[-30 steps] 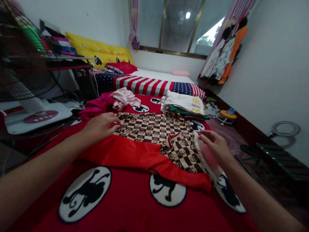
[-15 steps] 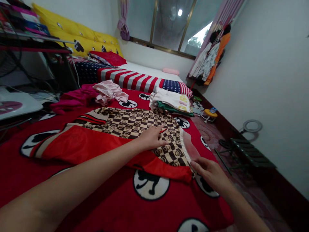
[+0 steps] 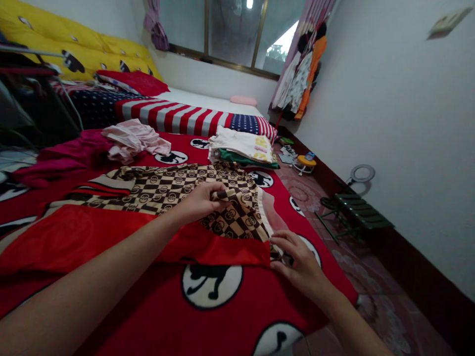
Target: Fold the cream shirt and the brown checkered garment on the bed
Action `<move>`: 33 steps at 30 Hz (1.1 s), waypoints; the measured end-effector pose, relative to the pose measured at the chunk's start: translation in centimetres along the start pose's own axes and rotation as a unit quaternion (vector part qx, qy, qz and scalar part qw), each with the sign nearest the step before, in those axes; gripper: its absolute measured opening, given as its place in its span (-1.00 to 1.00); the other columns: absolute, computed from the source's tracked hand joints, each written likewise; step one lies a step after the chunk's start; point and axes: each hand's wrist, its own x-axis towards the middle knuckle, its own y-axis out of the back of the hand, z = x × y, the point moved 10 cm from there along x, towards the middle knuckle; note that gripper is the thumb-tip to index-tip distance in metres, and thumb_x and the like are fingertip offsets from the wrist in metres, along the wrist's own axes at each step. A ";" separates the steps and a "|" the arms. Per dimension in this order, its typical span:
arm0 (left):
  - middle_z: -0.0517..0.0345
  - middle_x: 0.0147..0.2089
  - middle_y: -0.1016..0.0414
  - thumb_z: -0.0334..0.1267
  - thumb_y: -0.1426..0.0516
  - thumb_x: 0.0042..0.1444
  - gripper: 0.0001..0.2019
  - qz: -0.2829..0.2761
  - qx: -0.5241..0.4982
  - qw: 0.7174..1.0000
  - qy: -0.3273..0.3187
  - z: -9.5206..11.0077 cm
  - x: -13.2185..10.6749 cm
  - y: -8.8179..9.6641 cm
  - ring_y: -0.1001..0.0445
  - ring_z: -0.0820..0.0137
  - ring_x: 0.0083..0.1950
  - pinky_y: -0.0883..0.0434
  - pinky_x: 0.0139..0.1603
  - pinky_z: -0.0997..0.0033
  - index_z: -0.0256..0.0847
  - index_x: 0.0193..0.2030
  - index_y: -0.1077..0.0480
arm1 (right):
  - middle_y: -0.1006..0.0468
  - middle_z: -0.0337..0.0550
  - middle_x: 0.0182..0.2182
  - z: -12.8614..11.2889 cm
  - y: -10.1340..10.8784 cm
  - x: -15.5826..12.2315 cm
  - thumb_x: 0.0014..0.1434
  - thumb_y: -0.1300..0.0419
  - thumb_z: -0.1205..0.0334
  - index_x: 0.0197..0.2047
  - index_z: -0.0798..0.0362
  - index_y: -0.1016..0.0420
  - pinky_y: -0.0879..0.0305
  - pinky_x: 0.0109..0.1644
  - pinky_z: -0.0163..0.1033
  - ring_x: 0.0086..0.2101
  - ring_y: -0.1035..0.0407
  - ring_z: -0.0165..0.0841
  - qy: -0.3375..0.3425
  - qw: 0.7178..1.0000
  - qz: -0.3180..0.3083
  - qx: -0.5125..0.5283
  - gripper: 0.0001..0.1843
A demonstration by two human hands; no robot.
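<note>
A brown-and-beige checked garment (image 3: 166,190) with a red panel and a striped cuff lies spread in front of me. My left hand (image 3: 208,200) is closed in a pinch on its checked fabric, lifting a small fold. At the garment's right end, my right hand (image 3: 297,259) touches the edge beside the red corner, thumb and fingers apart. A sheer pinkish piece with a white band lies along that end. Beneath everything is a red blanket (image 3: 148,306) with round black-and-white figures.
Folded clothes (image 3: 243,146), white over green, are stacked beyond the garment. Crumpled pale pink cloth (image 3: 135,141) and magenta cloth (image 3: 70,153) lie at left. On the floor to the right stand a dark green folding stool (image 3: 361,210) and a small yellow stool (image 3: 306,161).
My left hand has closed on the checked fabric and raised a fold. My right hand's fingers have spread at the garment's edge. The view has swung to the right.
</note>
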 end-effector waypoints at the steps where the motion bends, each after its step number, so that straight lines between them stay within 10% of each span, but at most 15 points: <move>1: 0.32 -0.49 -0.27 -0.22 -0.22 -0.13 -0.82 0.001 -0.013 1.000 0.005 0.6 -0.3 0.4 -0.26 0.51 -0.45 -0.21 -0.45 0.58 -0.26 -0.44 -0.32 | -0.42 -0.04 0.01 -0.4 -0.1 -0.1 0.00 -0.37 0.21 0.02 -0.06 -0.43 -0.27 0.07 -0.05 0.02 -0.32 -0.16 0.012 1.000 0.007 -0.014 -0.52; 18: 0.20 -0.46 -0.47 -0.26 -0.32 -0.25 -0.78 -0.068 -0.049 0.996 -0.007 8.7 -4.8 2.2 -0.43 0.42 -0.46 -0.35 -0.52 0.56 -0.19 -0.39 -0.47 | -0.54 -0.14 -0.20 0.8 1.8 -1.8 0.14 -0.25 0.23 -0.27 -0.07 -0.45 -0.30 -0.02 -0.12 -0.13 -0.41 -0.25 -0.003 0.991 0.082 0.102 -0.93; 27: 0.02 -0.14 -0.52 -0.14 -0.28 -0.09 -0.51 0.055 0.090 0.994 -0.019 1.9 2.5 2.6 -0.50 0.27 -0.17 -0.46 -0.19 0.30 -0.25 0.00 -0.40 | -0.47 -0.10 -0.20 1.2 0.7 -0.9 0.23 -0.13 0.18 -0.42 -0.01 -0.44 -0.27 -0.01 -0.09 -0.13 -0.37 -0.23 -0.044 0.997 0.027 0.064 -0.81; 33: -0.01 0.05 -0.43 -0.25 -0.14 0.11 -0.70 0.047 0.257 0.961 -0.089 1.1 -0.6 1.0 -0.41 0.22 0.06 -0.34 0.12 0.18 -0.18 0.01 -0.43 | -0.48 -0.10 -0.22 1.7 0.1 -1.1 0.20 -0.15 0.16 -0.44 -0.02 -0.43 -0.29 -0.05 -0.10 -0.15 -0.38 -0.21 -0.056 0.998 0.013 0.040 -0.81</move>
